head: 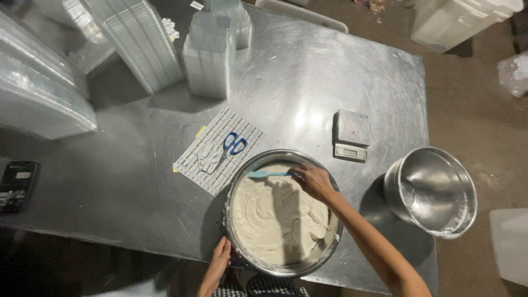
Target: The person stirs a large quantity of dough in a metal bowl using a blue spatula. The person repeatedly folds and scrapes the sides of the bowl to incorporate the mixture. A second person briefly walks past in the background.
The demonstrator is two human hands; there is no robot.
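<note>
A wide steel mixing bowl [281, 267] full of pale batter [272, 217] sits at the near edge of the steel table [137, 181], its near rim overhanging or level with that edge. The left hand [220, 258] grips the bowl's rim at the near left, fingers curled over the outside. The right hand [313, 180] is closed around the handle of a light blue spatula [269, 174], which lies almost flat across the far side of the bowl, blade pointing left, just above or touching the batter.

Just beyond the bowl's far-left rim lies a sheet of labels [217, 149] set at an angle, with blue-handled scissors [231, 146] on top. A small digital scale [351, 135] stands to the far right of the bowl, apart from it. An empty steel pot [432, 190] sits at the table's right edge, well apart from the right forearm. Stacks of clear plastic containers [209, 60] crowd the far left. A dark handheld device [17, 184] lies near the left edge. Bare steel stretches between the bowl and the stacks, and between the scale and the far edge.
</note>
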